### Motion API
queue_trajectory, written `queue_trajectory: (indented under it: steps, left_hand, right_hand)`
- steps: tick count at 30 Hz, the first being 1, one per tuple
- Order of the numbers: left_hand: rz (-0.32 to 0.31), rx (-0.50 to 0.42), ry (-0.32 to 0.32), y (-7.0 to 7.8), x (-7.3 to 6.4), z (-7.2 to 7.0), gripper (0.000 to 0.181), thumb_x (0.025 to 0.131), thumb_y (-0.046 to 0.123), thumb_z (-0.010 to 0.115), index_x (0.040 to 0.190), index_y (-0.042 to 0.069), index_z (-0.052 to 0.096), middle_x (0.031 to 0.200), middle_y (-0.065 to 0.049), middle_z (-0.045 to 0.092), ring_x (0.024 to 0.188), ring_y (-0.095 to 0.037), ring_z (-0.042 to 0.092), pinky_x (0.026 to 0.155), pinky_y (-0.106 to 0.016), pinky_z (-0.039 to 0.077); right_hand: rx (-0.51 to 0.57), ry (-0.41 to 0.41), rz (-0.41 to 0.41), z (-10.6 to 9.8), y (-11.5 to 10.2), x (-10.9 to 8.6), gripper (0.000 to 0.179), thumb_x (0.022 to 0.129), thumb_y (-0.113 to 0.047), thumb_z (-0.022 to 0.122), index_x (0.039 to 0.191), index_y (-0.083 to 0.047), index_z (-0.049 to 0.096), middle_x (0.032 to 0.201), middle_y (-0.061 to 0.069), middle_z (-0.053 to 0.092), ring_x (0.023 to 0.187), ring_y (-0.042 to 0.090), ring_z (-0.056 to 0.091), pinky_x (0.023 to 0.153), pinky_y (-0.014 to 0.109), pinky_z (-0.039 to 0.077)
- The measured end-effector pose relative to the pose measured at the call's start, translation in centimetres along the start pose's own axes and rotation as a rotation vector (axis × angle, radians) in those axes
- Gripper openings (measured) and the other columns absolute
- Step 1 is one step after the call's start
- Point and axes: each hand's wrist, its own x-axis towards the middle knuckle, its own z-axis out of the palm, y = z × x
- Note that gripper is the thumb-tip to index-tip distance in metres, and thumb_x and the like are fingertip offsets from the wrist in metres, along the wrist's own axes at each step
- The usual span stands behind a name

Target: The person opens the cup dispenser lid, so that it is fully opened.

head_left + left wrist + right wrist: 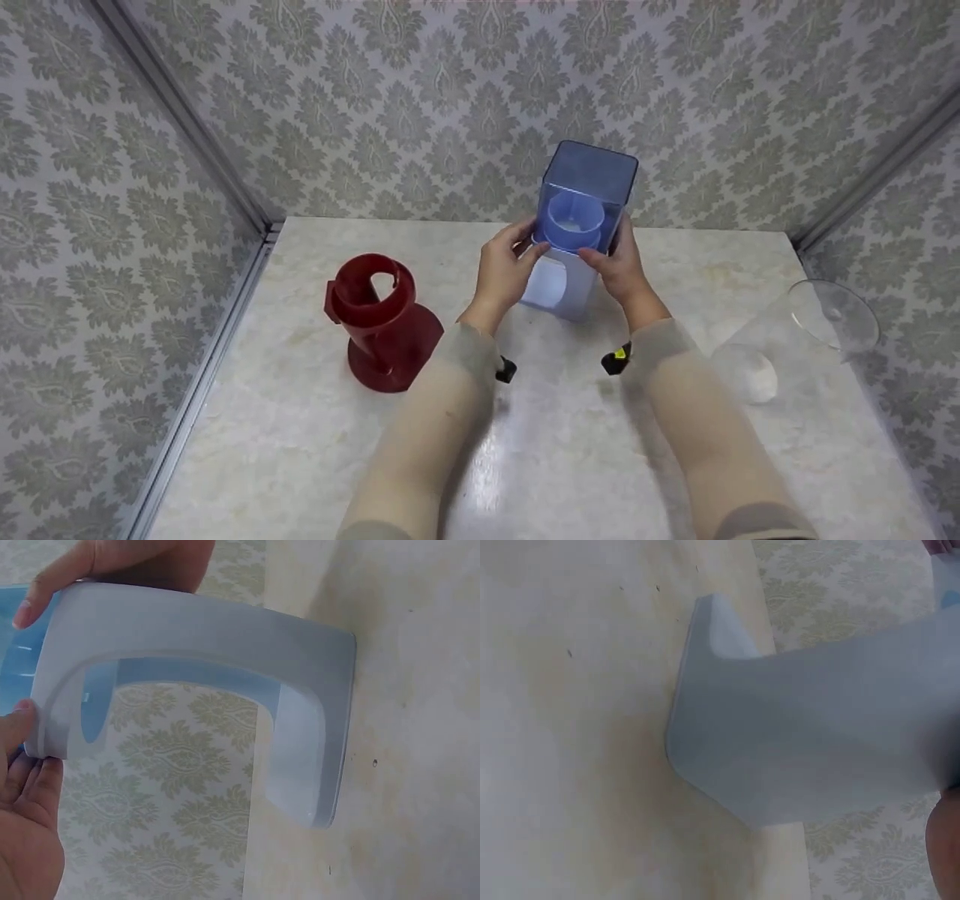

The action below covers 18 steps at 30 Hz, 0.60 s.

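Observation:
A translucent blue square-sided tub [592, 176] sits on top of a pale grey-blue dispenser stand [172, 622] near the back of the table. Inside the tub shows a round blue ring. My left hand [502, 274] grips one side where tub and stand meet, thumb on the front. From the other side my right hand [626, 266] holds it at the same height, its thumb also on the front. The stand has an arched opening through its front, seen in the left wrist view, with its foot down at the tabletop. In the right wrist view its side [817, 727] hides most of the hands.
To the left a dark red stand [405, 337] with a round open top and a wide base stands on the marble-patterned table [300, 450]. A clear, flared container [761, 371] is at the right. Patterned walls [450, 112] close in the back and both sides.

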Motion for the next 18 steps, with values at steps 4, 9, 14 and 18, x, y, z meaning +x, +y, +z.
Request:
queue_trajectory:
  steps: [4,9,14,18]
  left_hand:
    - [-0.012,-0.001,0.035,0.1,-0.3,0.3,0.049,0.105,0.004,0.079,0.153,-0.002,0.067,0.15,-0.02,0.074,0.144,-0.031,0.072,0.118,-0.026,0.058]
    - [-0.029,-0.003,0.063,0.3,-0.9,0.4,0.05,0.105,0.006,0.08,0.152,0.0,0.068,0.15,-0.019,0.074,0.141,-0.03,0.073,0.115,-0.025,0.06]
    - [-0.062,-0.028,0.08,0.5,-1.7,0.4,0.048,0.104,0.006,0.081,0.151,0.0,0.07,0.149,-0.019,0.075,0.138,-0.03,0.075,0.112,-0.023,0.061]
    - [-0.074,-0.047,0.091,0.6,-2.4,0.2,0.048,0.103,0.006,0.082,0.149,-0.001,0.071,0.146,-0.02,0.076,0.137,-0.031,0.076,0.11,-0.024,0.062]
  right_hand:
    - [0.023,0.02,-0.004,0.3,0.4,-0.1,0.15,0.072,-0.072,0.1,0.177,-0.007,0.017,0.174,0.021,0.042,0.155,0.027,0.047,0.134,0.033,0.039]
    - [0.048,0.019,0.013,0.5,0.3,-0.2,0.158,0.066,-0.078,0.1,0.179,-0.01,0.013,0.174,0.02,0.042,0.153,0.025,0.048,0.131,0.029,0.039]
    - [0.058,0.012,0.037,0.8,0.3,-0.8,0.16,0.066,-0.078,0.1,0.18,-0.012,0.01,0.175,0.021,0.04,0.155,0.027,0.047,0.135,0.035,0.037]
    - [0.058,0.002,0.045,1.1,0.1,-1.5,0.162,0.064,-0.082,0.099,0.18,-0.013,0.009,0.175,0.022,0.04,0.155,0.027,0.047,0.135,0.034,0.038]
